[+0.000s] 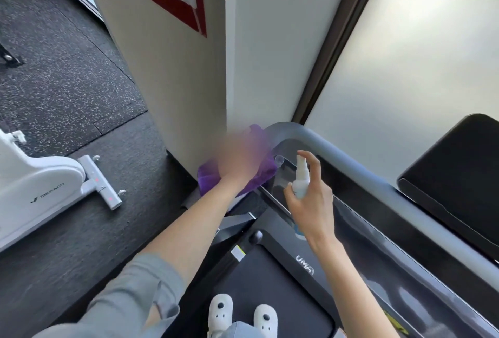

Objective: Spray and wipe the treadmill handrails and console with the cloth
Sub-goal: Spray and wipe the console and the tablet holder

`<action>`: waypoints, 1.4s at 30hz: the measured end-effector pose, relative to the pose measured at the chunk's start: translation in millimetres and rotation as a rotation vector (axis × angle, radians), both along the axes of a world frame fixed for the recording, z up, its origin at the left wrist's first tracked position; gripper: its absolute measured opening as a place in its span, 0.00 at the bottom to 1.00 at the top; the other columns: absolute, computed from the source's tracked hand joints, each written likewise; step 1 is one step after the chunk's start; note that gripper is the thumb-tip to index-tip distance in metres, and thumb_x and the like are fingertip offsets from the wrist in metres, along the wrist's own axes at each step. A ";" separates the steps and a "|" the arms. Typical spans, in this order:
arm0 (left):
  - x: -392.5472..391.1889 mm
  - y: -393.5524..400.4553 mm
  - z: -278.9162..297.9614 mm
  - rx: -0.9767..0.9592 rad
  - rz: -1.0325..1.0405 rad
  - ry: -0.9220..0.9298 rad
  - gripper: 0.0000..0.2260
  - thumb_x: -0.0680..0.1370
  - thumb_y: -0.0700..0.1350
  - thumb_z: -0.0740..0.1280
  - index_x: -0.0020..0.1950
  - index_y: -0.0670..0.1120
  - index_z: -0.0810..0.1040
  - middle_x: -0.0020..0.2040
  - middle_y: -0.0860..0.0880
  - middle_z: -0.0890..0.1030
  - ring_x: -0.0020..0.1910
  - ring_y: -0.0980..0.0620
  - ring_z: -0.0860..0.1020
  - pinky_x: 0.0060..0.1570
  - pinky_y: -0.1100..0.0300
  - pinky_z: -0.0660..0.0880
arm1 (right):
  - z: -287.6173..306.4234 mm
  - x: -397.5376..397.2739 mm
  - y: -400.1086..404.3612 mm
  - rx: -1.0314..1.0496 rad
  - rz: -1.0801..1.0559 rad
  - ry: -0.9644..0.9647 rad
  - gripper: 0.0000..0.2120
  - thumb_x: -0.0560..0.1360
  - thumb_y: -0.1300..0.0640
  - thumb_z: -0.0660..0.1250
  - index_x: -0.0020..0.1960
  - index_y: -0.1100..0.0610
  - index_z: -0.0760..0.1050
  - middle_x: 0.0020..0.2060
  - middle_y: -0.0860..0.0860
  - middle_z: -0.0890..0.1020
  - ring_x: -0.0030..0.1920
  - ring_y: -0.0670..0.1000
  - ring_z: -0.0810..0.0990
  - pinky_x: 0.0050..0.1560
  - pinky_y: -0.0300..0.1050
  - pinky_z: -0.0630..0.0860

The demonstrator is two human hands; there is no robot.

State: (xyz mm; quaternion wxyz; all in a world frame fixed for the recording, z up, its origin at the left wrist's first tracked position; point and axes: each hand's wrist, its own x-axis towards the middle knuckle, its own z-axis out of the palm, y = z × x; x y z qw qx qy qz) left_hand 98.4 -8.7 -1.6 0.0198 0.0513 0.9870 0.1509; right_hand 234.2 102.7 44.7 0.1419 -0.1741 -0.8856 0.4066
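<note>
Standing on the treadmill belt [270,283] in white slippers [220,312], the person appears mid-wipe. The right hand [310,202] curls round a small spray bottle [300,181], forefinger on the nozzle, over the black console [286,178]. The left hand [240,159], blurred, presses a purple cloth [260,175] at the bend of the grey handrail [351,164]; its grip I cannot tell. Next, likely, comes spraying the console, then wiping along the rail. A white exercise machine [40,183] stands on the floor at left; the pillar [189,81] crowds the corner.
</note>
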 end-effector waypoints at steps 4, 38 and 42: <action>0.3 -5.2 3.8 0.045 -0.067 -0.091 0.35 0.75 0.70 0.54 0.77 0.53 0.58 0.67 0.42 0.71 0.62 0.38 0.72 0.59 0.46 0.69 | 0.2 7.8 8.3 0.014 -0.014 -0.010 0.30 0.72 0.64 0.65 0.67 0.39 0.63 0.34 0.49 0.77 0.34 0.49 0.74 0.37 0.48 0.73; -5.0 -75.4 1.1 0.275 -0.331 -0.214 0.20 0.80 0.62 0.56 0.73 0.68 0.62 0.50 0.51 0.67 0.53 0.48 0.71 0.56 0.50 0.72 | -6.5 -2.1 26.1 -0.027 -0.055 -0.015 0.30 0.73 0.63 0.66 0.65 0.36 0.63 0.32 0.44 0.75 0.31 0.51 0.74 0.35 0.46 0.73; -49.3 -15.0 5.8 0.246 -0.398 -0.221 0.20 0.81 0.62 0.55 0.74 0.66 0.62 0.51 0.50 0.65 0.57 0.45 0.71 0.60 0.52 0.69 | -10.4 10.7 32.5 -0.033 -0.086 -0.013 0.31 0.73 0.64 0.66 0.66 0.36 0.63 0.28 0.45 0.73 0.30 0.49 0.72 0.36 0.46 0.74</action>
